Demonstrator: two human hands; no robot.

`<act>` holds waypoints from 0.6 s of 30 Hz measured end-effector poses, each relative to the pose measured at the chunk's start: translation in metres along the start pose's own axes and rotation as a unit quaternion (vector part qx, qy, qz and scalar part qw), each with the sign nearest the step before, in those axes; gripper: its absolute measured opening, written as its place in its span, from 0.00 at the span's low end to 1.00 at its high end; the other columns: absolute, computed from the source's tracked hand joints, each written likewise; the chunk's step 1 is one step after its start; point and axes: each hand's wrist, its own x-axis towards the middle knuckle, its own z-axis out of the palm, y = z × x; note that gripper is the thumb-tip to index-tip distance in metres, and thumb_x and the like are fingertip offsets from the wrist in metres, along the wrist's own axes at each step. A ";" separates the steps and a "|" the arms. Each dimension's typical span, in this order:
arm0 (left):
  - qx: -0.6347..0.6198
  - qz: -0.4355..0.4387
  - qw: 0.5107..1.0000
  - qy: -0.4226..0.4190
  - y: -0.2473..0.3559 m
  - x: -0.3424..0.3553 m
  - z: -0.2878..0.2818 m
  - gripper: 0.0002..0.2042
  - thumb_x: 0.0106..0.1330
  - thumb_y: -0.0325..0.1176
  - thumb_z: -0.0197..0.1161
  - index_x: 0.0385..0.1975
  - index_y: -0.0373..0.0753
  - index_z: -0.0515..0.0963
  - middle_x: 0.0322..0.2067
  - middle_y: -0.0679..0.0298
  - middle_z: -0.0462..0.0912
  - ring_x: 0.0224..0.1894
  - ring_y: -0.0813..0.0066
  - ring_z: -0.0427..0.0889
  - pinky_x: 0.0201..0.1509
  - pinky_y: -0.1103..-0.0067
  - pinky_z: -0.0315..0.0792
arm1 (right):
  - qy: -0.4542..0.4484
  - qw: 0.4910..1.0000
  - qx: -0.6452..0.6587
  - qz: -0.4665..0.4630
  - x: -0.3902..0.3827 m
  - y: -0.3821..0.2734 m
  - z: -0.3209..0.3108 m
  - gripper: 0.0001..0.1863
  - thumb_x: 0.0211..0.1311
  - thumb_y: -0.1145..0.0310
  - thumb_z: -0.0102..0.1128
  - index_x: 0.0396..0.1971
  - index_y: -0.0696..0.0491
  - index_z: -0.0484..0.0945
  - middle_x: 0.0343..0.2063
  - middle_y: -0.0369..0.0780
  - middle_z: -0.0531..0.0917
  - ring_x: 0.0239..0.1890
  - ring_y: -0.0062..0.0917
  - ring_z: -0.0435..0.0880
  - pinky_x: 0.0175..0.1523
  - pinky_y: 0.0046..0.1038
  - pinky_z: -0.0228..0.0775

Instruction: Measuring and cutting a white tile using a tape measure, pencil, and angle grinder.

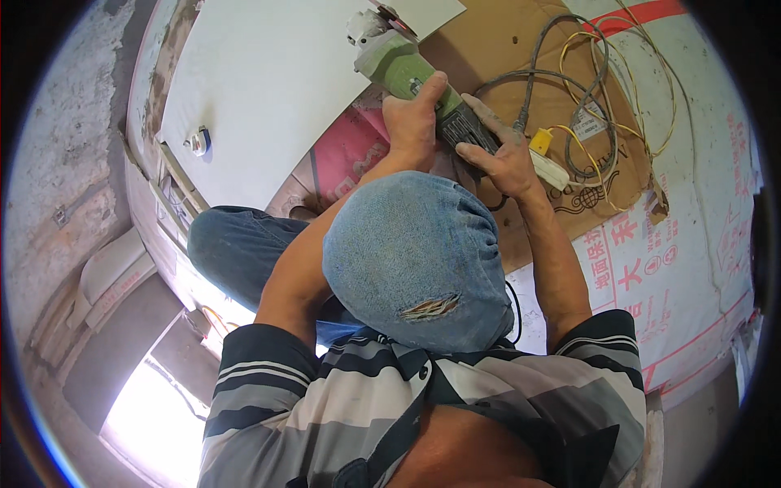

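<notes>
An angle grinder (400, 68) with a green body, grey gear head and black rear end is held up ahead of my knees. My left hand (413, 120) grips its green body, the thumb lying along the side near the switch. Dusty fingers of my right hand (506, 154) close round the black rear end. The grinder's head points up and left, over the edge of a white board (268, 89). At its disc side something dark and reddish shows, seen only edge-on.
Right of the grinder, a cardboard sheet (480, 37) bears tangled cables (598, 89) and a pale power strip (550, 171) with a yellow plug (540, 141). Red-printed floor sheeting (691, 220) lies beyond. A small silver-and-dark object (198, 141) rests on the board. My jeans-covered knee (407, 244) rises close below.
</notes>
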 end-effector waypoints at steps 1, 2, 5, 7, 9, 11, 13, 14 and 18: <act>-0.008 -0.006 1.000 0.014 0.002 0.002 0.000 0.12 0.51 0.34 0.70 0.30 0.37 0.76 0.27 0.65 0.78 0.27 0.76 0.77 0.33 0.79 0.72 | 0.000 1.000 0.003 0.000 -0.001 0.000 0.000 0.38 0.47 0.58 0.67 0.59 0.57 0.66 0.53 0.49 0.75 0.55 0.30 0.75 0.59 0.27 0.63; -0.011 -0.002 1.000 0.012 0.003 0.005 0.000 0.12 0.51 0.34 0.70 0.30 0.37 0.76 0.27 0.65 0.78 0.27 0.76 0.77 0.33 0.79 0.72 | 0.000 1.000 0.005 0.002 -0.002 0.000 0.000 0.38 0.47 0.59 0.67 0.59 0.57 0.66 0.53 0.48 0.75 0.55 0.30 0.75 0.59 0.27 0.63; -0.027 0.009 1.000 0.009 0.003 0.007 -0.002 0.13 0.51 0.34 0.70 0.33 0.37 0.75 0.28 0.66 0.78 0.28 0.76 0.77 0.33 0.78 0.72 | 0.000 1.000 0.025 0.005 -0.005 0.001 0.001 0.38 0.48 0.59 0.67 0.59 0.57 0.66 0.53 0.48 0.75 0.55 0.29 0.74 0.60 0.27 0.62; -0.015 -0.005 1.000 -0.006 0.001 0.006 -0.004 0.16 0.51 0.34 0.70 0.36 0.36 0.74 0.29 0.66 0.78 0.28 0.76 0.77 0.33 0.79 0.73 | 0.003 1.000 0.014 -0.012 -0.007 0.001 0.002 0.38 0.48 0.59 0.67 0.59 0.57 0.66 0.53 0.48 0.75 0.55 0.29 0.74 0.59 0.27 0.62; -0.015 0.002 1.000 -0.010 -0.002 0.005 -0.005 0.17 0.51 0.33 0.70 0.38 0.36 0.73 0.29 0.65 0.78 0.28 0.76 0.77 0.34 0.78 0.73 | 0.007 1.000 0.002 -0.029 -0.010 0.001 0.001 0.38 0.48 0.59 0.67 0.59 0.57 0.66 0.53 0.47 0.75 0.55 0.29 0.74 0.59 0.27 0.62; -0.013 0.006 1.000 -0.015 -0.004 0.004 -0.006 0.18 0.52 0.33 0.70 0.39 0.36 0.73 0.30 0.65 0.78 0.29 0.76 0.78 0.34 0.78 0.73 | 0.004 1.000 0.004 -0.016 -0.015 0.001 0.000 0.37 0.48 0.59 0.67 0.59 0.57 0.66 0.53 0.47 0.75 0.55 0.29 0.74 0.60 0.27 0.62; -0.022 -0.005 1.000 -0.019 -0.005 0.001 -0.006 0.18 0.52 0.33 0.70 0.39 0.36 0.73 0.29 0.65 0.78 0.29 0.76 0.78 0.35 0.79 0.73 | 0.005 1.000 0.005 -0.002 -0.019 0.001 -0.001 0.37 0.48 0.59 0.67 0.60 0.56 0.66 0.53 0.47 0.75 0.55 0.29 0.74 0.60 0.27 0.62; -0.025 -0.001 0.999 -0.022 -0.005 0.000 -0.006 0.18 0.52 0.33 0.70 0.39 0.36 0.73 0.29 0.65 0.78 0.29 0.76 0.78 0.35 0.79 0.73 | 0.004 1.000 0.009 0.013 -0.019 0.001 0.000 0.38 0.48 0.59 0.67 0.60 0.56 0.66 0.54 0.47 0.75 0.55 0.29 0.74 0.60 0.27 0.62; -0.008 0.009 1.000 -0.016 -0.007 -0.003 -0.006 0.17 0.51 0.33 0.71 0.38 0.35 0.73 0.30 0.65 0.78 0.29 0.75 0.78 0.35 0.78 0.73 | 0.009 1.000 -0.001 -0.004 -0.023 0.002 -0.001 0.38 0.48 0.58 0.67 0.60 0.55 0.66 0.54 0.47 0.75 0.55 0.29 0.74 0.60 0.28 0.62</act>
